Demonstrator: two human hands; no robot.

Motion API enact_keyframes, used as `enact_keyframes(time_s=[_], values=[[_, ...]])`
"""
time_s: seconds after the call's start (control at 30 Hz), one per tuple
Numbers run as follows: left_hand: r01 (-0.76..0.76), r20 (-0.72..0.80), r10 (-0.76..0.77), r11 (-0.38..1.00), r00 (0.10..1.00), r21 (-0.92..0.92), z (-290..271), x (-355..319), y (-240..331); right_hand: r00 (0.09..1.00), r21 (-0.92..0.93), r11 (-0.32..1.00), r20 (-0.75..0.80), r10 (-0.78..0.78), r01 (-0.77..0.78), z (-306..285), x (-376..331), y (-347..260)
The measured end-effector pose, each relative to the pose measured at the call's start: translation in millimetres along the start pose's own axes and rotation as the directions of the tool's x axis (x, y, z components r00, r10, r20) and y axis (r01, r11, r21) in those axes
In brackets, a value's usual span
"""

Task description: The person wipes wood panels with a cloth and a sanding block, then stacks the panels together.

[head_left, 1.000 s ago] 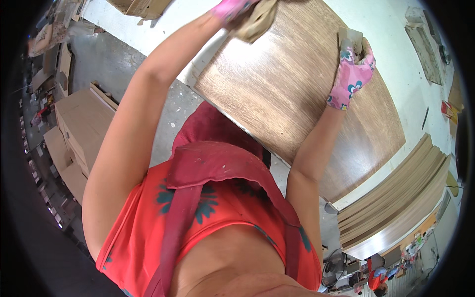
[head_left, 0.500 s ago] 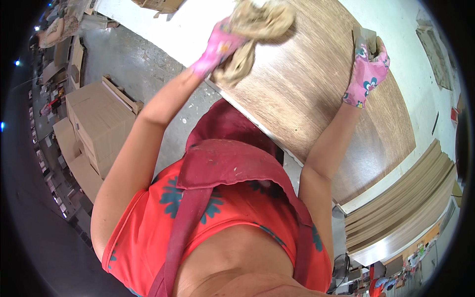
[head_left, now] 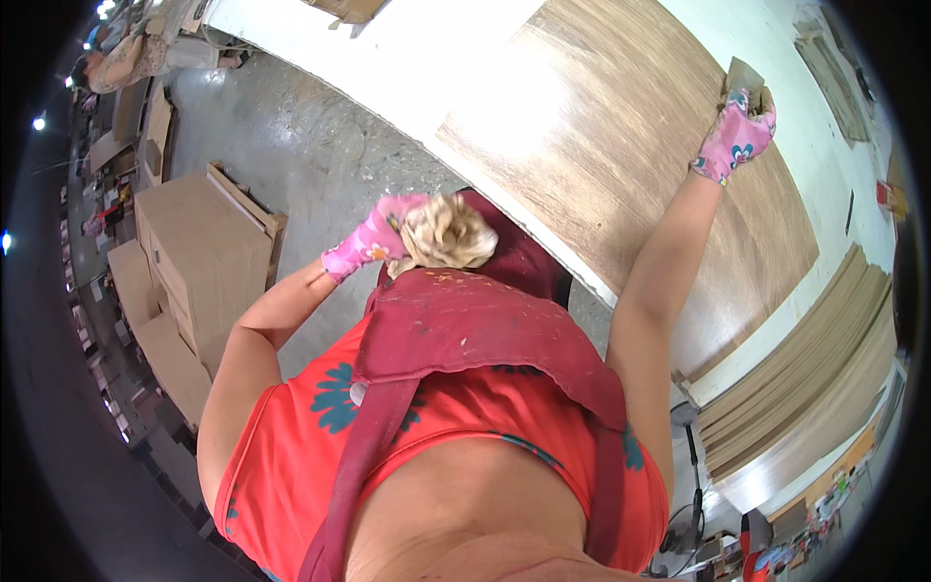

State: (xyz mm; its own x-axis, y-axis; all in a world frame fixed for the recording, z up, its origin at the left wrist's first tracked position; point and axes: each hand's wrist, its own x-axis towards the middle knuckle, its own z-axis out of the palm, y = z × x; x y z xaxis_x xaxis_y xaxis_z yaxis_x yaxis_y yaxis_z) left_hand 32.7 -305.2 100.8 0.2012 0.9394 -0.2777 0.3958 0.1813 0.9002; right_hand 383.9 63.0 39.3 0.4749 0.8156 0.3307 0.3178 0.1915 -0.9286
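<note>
My left hand [head_left: 373, 236], in a pink flowered glove, is closed round a crumpled beige rag [head_left: 448, 233]. It holds the rag in front of my dark red apron, off the near edge of the table. My right hand [head_left: 739, 139], in a matching glove, is stretched out over the far right part of a brown wood-grain panel [head_left: 621, 165]. Its fingers are closed on a flat grey-brown piece [head_left: 745, 78] whose kind I cannot make out. Glare washes out the panel's left part.
The panel lies on a white table [head_left: 388, 73]. Long stacked strips [head_left: 805, 359] are at the right, more strips [head_left: 834, 87] beyond the panel. On the left floor stands a stack of brown boards [head_left: 208, 257]. A person [head_left: 121, 63] is at the far left.
My left hand has drawn the rag back from the panel toward my apron. My right hand has shifted slightly right with the flat piece, still over the panel.
</note>
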Motion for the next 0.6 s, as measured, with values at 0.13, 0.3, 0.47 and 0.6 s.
enact_keyframes(time_s=[0.13, 0.3, 0.47, 0.6], values=[[0.175, -0.268, -0.052, 0.871, 0.962, 0.459, -40.4, 59.8, 28.3, 0.997, 0.066, 0.997, -0.064, 0.05, -0.045, -31.0, -3.3, -1.8], [-0.042, -0.528, -0.121, 0.957, 0.84, -0.287, -24.3, 145.9, 60.9, 0.99, -0.589, 0.807, -0.134, -0.04, -0.048, -151.5, -25.0, 4.6], [-0.018, -0.392, -0.069, 0.976, 0.917, -0.216, -7.5, 171.3, 48.0, 0.937, -0.754, 0.601, -0.348, -0.022, -0.266, -253.2, -83.5, -23.4], [-0.089, -0.391, -0.017, 0.964, 0.92, -0.251, -8.1, 168.7, 32.6, 0.895, -0.703, 0.612, -0.445, 0.019, -0.363, -271.3, -109.3, -27.1]])
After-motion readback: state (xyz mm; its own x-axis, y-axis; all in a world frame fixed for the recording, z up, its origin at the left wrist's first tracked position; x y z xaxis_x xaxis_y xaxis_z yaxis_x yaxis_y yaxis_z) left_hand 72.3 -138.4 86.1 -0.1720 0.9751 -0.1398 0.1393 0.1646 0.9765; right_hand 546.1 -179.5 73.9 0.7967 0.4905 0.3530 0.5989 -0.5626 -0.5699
